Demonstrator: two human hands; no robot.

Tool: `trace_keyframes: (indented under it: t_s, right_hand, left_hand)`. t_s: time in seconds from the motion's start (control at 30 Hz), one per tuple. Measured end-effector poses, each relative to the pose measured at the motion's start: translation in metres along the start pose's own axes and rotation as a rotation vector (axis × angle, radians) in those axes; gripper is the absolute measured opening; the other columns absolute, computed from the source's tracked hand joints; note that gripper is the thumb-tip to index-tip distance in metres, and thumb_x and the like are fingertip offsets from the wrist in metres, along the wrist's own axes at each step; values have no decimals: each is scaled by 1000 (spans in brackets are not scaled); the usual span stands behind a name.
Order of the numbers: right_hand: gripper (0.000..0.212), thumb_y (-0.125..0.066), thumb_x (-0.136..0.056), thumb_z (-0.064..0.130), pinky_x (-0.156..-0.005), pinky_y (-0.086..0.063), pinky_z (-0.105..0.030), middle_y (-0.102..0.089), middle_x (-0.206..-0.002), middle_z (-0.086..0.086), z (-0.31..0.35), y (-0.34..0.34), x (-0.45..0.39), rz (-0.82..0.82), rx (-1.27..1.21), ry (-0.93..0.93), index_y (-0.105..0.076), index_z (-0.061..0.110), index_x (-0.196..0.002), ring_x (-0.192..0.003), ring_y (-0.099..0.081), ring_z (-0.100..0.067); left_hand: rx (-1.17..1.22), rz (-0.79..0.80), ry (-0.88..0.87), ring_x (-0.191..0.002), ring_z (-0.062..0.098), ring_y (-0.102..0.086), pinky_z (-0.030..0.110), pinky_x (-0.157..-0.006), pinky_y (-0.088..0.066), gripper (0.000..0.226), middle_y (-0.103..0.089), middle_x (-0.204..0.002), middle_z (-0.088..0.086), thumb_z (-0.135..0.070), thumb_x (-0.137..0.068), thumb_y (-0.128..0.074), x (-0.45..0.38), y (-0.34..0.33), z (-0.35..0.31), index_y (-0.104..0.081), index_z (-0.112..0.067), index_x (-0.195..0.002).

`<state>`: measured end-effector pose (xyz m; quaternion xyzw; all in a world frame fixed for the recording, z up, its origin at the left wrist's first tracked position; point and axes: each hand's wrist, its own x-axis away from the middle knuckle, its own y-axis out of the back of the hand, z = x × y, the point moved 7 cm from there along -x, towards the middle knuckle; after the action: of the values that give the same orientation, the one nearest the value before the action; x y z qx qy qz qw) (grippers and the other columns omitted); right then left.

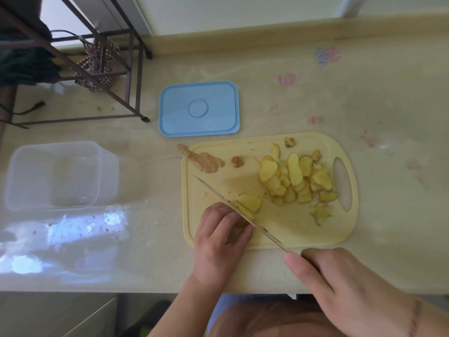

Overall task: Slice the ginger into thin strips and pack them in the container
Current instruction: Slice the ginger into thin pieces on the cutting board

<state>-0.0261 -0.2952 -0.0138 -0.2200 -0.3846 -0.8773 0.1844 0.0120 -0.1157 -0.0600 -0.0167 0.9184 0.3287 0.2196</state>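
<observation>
On the yellow cutting board (286,234) my left hand (218,242) holds a piece of ginger (237,229) with curled fingers. My right hand (340,283) grips the handle of a knife (233,205), whose blade lies diagonally against the ginger. Fresh slices (251,202) lie just beyond the blade. A pile of yellow ginger slices (296,178) covers the board's right part. An unpeeled ginger root (202,159) lies at the board's far left corner. The clear container (56,175) stands open at the left of the counter.
The container's blue lid (198,109) lies flat behind the board. Small ginger knobs (237,161) sit on the board's far side. A dark metal rack (97,69) with a checked cloth stands at the back left. The counter's front edge runs just below my wrists.
</observation>
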Motion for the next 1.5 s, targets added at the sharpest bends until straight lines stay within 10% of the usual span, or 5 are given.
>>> trace_keyframes:
  t_s: [0.6,1.13,1.33,1.5]
  right_hand:
    - [68,-15,-81,80,-56,-35,-24,-46,-55,3,2,1,-1,-37,60,39,-34,20,-54,-58,-47,-8]
    - [58,-19,-84,75,-60,-34,-3,-51,-65,35,9,4,3,-70,106,50,-28,30,-51,-56,-46,11]
    - [59,-15,-88,72,-63,-36,-7,-43,-50,8,9,6,5,-124,125,60,-31,27,-53,-62,-47,9]
    - [64,-9,-83,77,-59,-38,-16,-52,-73,35,11,5,3,-56,103,41,-31,25,-54,-62,-50,2]
  left_hand:
    - [16,-14,11,-88,19,-61,27,-78,-51,26,-58,-101,-5,-29,-99,-63,0,1,-1,-73,-6,-92]
    - [-18,-5,-20,-89,25,-62,28,-82,-51,19,-63,-96,0,-17,-94,-69,2,0,3,-76,-2,-85]
    - [-17,-12,-16,-87,24,-62,28,-82,-50,28,-64,-95,0,-22,-97,-66,2,0,3,-76,-1,-84]
    - [-48,-26,-10,-85,19,-59,22,-83,-46,36,-67,-83,4,-26,-100,-60,1,1,1,-76,-1,-81]
